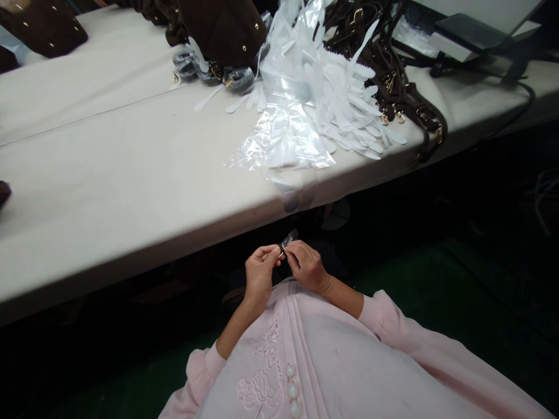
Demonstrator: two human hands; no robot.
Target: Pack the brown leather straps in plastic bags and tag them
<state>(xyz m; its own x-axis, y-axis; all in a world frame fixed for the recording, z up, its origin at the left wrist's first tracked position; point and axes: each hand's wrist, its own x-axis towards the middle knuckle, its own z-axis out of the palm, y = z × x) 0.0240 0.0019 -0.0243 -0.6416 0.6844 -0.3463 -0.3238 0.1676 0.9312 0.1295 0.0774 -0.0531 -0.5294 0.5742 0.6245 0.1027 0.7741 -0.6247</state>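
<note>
Head view: a small dark piece with a gold-coloured fitting [282, 252] is held between two bare hands, in front of the body and just below the table edge. Film-like clear material [290, 237] shows at its far end; whether it encloses the piece cannot be told. The left hand [262, 267] pinches the piece between thumb and fingertips; the right hand [308, 269] has its fingers pressed together against the other side.

Progress, as judged: work on this piece appears unfinished, both hands being on it. On the table [131, 174], dark coils [238, 80] appear already wrapped, whereas brown straps [421, 110] with metal clips lie loose and apparently unwrapped.

Containers: clear plastic sleeves [286, 134] lie flat in a heap; contents, if any, cannot be confirmed. White serrated strips [343, 102] lie beside them. A brown bag [220, 29] with eyelets stands behind the coils; its interior is not visible.
</note>
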